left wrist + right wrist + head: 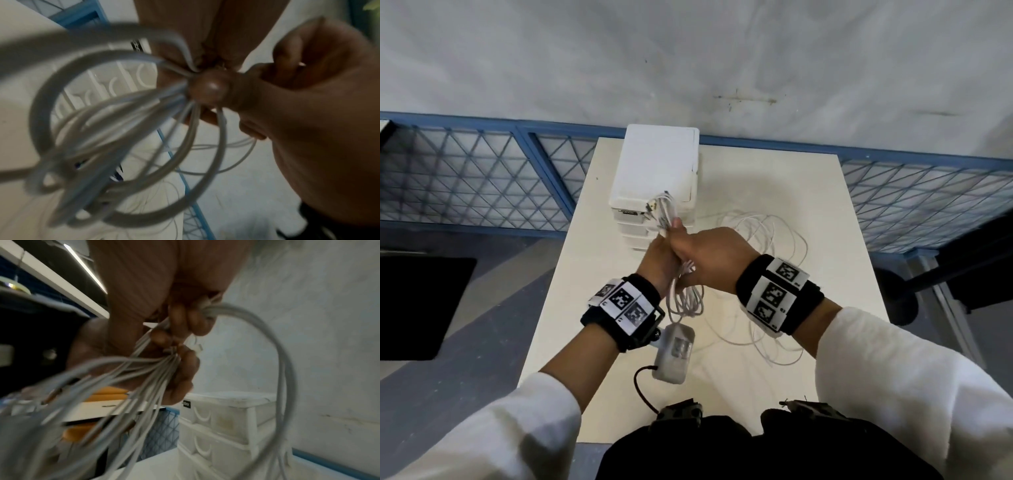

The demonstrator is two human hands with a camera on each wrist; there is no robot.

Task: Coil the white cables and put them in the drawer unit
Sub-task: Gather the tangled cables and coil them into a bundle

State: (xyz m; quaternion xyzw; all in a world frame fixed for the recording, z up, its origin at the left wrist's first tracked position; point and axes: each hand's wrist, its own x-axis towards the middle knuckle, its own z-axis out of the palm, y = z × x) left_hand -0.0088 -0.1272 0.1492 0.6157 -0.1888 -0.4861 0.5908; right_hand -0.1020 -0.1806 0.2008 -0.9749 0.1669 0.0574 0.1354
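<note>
Both hands hold one bundle of coiled white cables above the white table, just in front of the white drawer unit. My left hand grips the bundle from the left, and my right hand wraps around it from the right, touching the left. The cable ends stick up past the fingers, while loops hang below. In the left wrist view the coil fans out blurred. Curled fingers clamp the strands in the right wrist view. The drawers look closed.
More loose white cable lies tangled on the table to the right of the hands and trails toward the front. A blue mesh fence runs behind the table. A black mat lies on the floor at left.
</note>
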